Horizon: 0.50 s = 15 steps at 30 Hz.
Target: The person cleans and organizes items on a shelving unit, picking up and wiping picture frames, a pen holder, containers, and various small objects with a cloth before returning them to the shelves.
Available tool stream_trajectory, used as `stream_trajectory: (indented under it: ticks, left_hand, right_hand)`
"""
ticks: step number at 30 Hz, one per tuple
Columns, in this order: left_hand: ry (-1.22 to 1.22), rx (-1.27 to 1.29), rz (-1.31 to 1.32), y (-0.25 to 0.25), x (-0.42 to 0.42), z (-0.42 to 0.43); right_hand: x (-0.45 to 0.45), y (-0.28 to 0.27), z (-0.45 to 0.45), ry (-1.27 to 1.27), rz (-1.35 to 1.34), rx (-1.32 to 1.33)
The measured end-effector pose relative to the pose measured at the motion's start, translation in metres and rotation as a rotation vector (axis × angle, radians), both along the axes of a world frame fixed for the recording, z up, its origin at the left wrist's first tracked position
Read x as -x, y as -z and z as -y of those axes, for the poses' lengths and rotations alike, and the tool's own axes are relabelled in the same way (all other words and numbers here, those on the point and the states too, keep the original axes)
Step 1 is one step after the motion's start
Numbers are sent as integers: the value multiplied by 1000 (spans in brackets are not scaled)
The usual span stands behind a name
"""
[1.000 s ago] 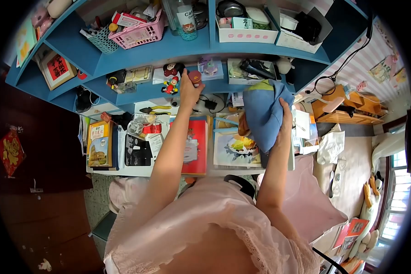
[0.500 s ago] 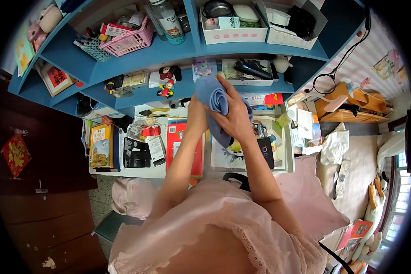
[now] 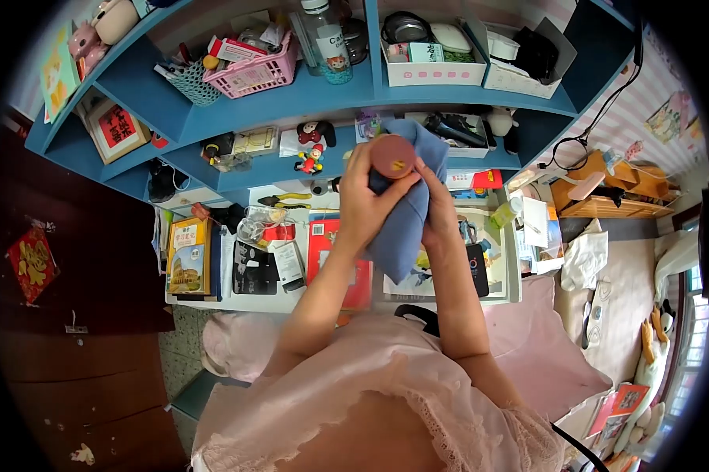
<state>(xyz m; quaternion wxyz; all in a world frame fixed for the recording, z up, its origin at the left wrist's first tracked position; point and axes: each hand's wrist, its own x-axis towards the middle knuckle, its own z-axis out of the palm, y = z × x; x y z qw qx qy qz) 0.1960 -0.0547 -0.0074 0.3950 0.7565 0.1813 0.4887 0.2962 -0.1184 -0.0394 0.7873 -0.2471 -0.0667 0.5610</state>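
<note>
A round reddish-brown object (image 3: 392, 156), its flat end toward me with a small gold mark, is held up in front of the blue shelf. My left hand (image 3: 362, 200) is closed around it, thumb along its lower edge. A blue cloth (image 3: 406, 236) wraps its far side and hangs down between my hands. My right hand (image 3: 439, 206) grips the cloth from the right, with its fingertips near the object's rim. The cloth and hands hide the object's sides, so I cannot tell its full shape.
Below my hands, the white desk holds a red book (image 3: 335, 259), a yellow book (image 3: 189, 256), pliers (image 3: 288, 198) and a green-capped bottle (image 3: 505, 212). The blue shelf (image 3: 291, 105) carries a pink basket (image 3: 252, 77), a drink bottle (image 3: 331, 51) and white boxes (image 3: 437, 73).
The rolled cloth has turned, so the reddish-brown flat end now faces me. My left hand has shifted onto that object, and my right hand has moved lower along the cloth. The view has shifted slightly.
</note>
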Motion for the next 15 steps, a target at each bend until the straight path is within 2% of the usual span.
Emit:
stream_trajectory:
  ticks: [1, 2, 4, 6, 8, 10, 15]
  left_hand:
    - [-87, -115, -30, -7, -1, 1]
    - [-88, -120, -26, -10, 1, -2]
    - [-250, -273, -55, -13, 6, -8]
    - [-261, -268, -3, -19, 9, -22]
    - [-403, -117, 18, -26, 14, -47]
    - [-315, 99, 320, -39, 8, -75]
    - [-366, 79, 136, -38, 0, -132]
  right_hand:
    - [2, 2, 2, 11, 51, -8]
    - [6, 3, 3, 11, 54, -13]
    - [23, -19, 9, 132, 317, 19]
    - [29, -29, 10, 150, 370, 52]
    - [29, -33, 13, 198, 282, 79]
    - [30, -41, 16, 203, 279, 44]
    - [39, -42, 14, 280, 340, 30]
